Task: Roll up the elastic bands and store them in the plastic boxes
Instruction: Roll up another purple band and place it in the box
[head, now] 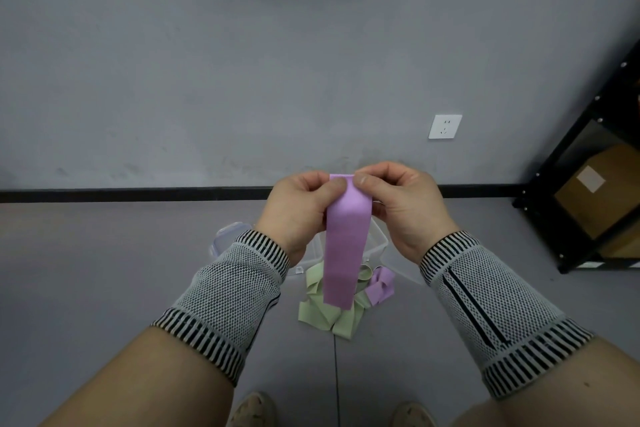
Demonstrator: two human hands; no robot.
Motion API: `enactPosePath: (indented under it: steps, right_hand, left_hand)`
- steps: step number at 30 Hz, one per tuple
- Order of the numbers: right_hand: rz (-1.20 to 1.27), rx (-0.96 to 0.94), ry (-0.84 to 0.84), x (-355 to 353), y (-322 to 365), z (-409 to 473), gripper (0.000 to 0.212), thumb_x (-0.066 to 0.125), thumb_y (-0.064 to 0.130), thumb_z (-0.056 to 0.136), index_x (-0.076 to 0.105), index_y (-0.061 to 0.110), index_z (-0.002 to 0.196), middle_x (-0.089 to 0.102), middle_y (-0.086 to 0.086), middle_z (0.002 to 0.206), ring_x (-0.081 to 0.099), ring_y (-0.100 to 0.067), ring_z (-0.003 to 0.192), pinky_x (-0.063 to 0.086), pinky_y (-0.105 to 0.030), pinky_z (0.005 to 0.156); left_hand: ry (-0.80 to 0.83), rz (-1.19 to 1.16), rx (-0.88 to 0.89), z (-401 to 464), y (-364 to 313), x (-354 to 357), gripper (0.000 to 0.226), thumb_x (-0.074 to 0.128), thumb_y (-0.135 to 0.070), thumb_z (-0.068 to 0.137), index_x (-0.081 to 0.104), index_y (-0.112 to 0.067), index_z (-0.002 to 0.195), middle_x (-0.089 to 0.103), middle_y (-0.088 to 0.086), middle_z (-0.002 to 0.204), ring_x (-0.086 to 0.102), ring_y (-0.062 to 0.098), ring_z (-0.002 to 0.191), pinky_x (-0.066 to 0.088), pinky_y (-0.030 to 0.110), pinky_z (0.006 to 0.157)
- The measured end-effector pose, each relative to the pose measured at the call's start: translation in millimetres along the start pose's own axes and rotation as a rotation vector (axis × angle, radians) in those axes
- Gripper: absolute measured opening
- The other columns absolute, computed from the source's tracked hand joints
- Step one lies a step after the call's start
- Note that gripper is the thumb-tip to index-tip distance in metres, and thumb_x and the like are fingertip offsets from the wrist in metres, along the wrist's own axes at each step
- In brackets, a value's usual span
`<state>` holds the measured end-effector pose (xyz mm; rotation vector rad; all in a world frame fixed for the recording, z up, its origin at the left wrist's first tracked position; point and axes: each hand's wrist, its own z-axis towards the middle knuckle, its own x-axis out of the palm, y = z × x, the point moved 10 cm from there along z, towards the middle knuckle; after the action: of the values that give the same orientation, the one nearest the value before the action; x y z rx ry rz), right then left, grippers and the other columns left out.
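Note:
A purple elastic band (343, 253) hangs straight down in front of me. My left hand (298, 215) and my right hand (405, 211) both pinch its top edge, thumbs close together. Below on the grey floor lies a heap of pale green bands (327, 317) with another purple band (381, 286) beside it. A clear plastic box (377, 243) stands behind the heap, mostly hidden by my hands and the hanging band. A clear lid or second box (225, 236) shows left of my left wrist.
A grey wall with a black skirting strip (121, 195) and a white socket (445, 126) faces me. A black metal shelf (568, 201) holding a cardboard box (602, 191) stands at the right. My shoes (252, 409) show at the bottom edge.

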<state>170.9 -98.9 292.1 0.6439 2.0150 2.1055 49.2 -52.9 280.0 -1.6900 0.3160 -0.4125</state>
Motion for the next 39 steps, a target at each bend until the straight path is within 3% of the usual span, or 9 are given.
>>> enactPosePath:
  steps: [7,13,16,19,22,27,31,37,39]
  right_hand:
    - [-0.08,-0.059,0.009,1.4,6.8,-1.7,0.017,0.065,-0.003,0.081,0.067,0.01,0.071,0.066,-0.008,0.075,0.062,-0.02,0.076,0.055,-0.033,0.075]
    - [-0.267,-0.154,0.052,5.4,13.5,-3.5,0.018,0.066,0.0,0.082,0.069,0.016,0.075,0.07,-0.011,0.081,0.064,-0.02,0.079,0.055,-0.039,0.08]
    - [-0.36,-0.218,0.086,9.9,18.9,-5.6,0.022,0.064,-0.002,0.083,0.069,0.018,0.077,0.07,-0.003,0.078,0.064,-0.012,0.076,0.056,-0.03,0.077]
    - [-0.433,-0.254,0.106,14.8,21.2,-7.3,0.026,0.063,-0.002,0.083,0.068,0.022,0.075,0.067,0.008,0.071,0.061,-0.003,0.068,0.05,-0.019,0.07]
    - [-0.522,-0.284,0.097,16.9,21.4,-8.6,0.029,0.064,0.001,0.083,0.067,0.027,0.072,0.064,0.011,0.066,0.056,-0.002,0.063,0.047,-0.019,0.065]
    - [-0.624,-0.344,0.11,23.4,26.1,-12.9,0.027,0.063,0.004,0.084,0.068,0.029,0.072,0.065,0.009,0.068,0.057,-0.005,0.063,0.049,-0.021,0.065]
    - [-0.625,-0.361,0.09,22.1,26.7,-12.0,0.028,0.065,0.006,0.083,0.068,0.032,0.073,0.069,0.007,0.072,0.062,-0.01,0.069,0.053,-0.028,0.07]
    - [-0.475,-0.274,0.058,16.3,20.3,-8.5,0.024,0.066,0.0,0.082,0.07,0.023,0.073,0.07,0.004,0.075,0.065,-0.009,0.072,0.055,-0.025,0.074]
    - [-0.33,-0.183,0.055,13.2,14.6,-6.9,0.023,0.063,-0.003,0.083,0.071,0.017,0.075,0.07,-0.002,0.075,0.065,-0.014,0.074,0.058,-0.033,0.077]
  left_hand:
    - [0.031,-0.022,-0.022,-1.4,1.0,4.8,0.014,0.056,-0.012,0.092,0.068,-0.005,0.094,0.068,0.01,0.084,0.063,0.017,0.073,0.055,0.026,0.064]
    - [0.039,-0.025,-0.07,-0.9,4.4,1.4,0.014,0.056,-0.011,0.091,0.067,-0.01,0.084,0.066,0.002,0.068,0.06,0.01,0.058,0.049,0.02,0.055]
    - [0.05,-0.057,-0.112,-1.3,6.1,0.0,0.015,0.055,-0.009,0.091,0.067,-0.009,0.082,0.066,0.001,0.064,0.059,0.01,0.055,0.048,0.019,0.052]
    - [0.044,-0.09,-0.162,-0.9,10.1,-3.9,0.013,0.055,-0.008,0.089,0.068,-0.005,0.088,0.065,0.008,0.076,0.058,0.017,0.064,0.046,0.025,0.06]
    - [0.014,-0.08,-0.207,-2.0,14.8,-9.0,0.012,0.055,-0.007,0.086,0.067,-0.004,0.087,0.06,0.013,0.082,0.053,0.022,0.068,0.043,0.027,0.059]
    - [0.026,-0.089,-0.266,-3.3,19.0,-11.6,0.02,0.055,-0.025,0.089,0.063,-0.01,0.078,0.062,0.006,0.07,0.057,0.018,0.059,0.044,0.028,0.058]
    - [0.029,-0.067,-0.231,-3.2,15.6,-13.3,0.022,0.059,-0.02,0.089,0.066,-0.001,0.098,0.063,0.013,0.084,0.057,0.021,0.068,0.046,0.028,0.06]
    - [0.037,-0.021,-0.16,-2.2,9.7,-14.7,0.016,0.059,-0.011,0.089,0.065,0.003,0.095,0.062,0.013,0.079,0.056,0.019,0.065,0.046,0.026,0.057]
    - [0.004,0.019,-0.115,-1.4,5.9,-16.6,0.018,0.059,-0.011,0.089,0.064,0.004,0.097,0.06,0.015,0.082,0.052,0.022,0.07,0.042,0.028,0.059]
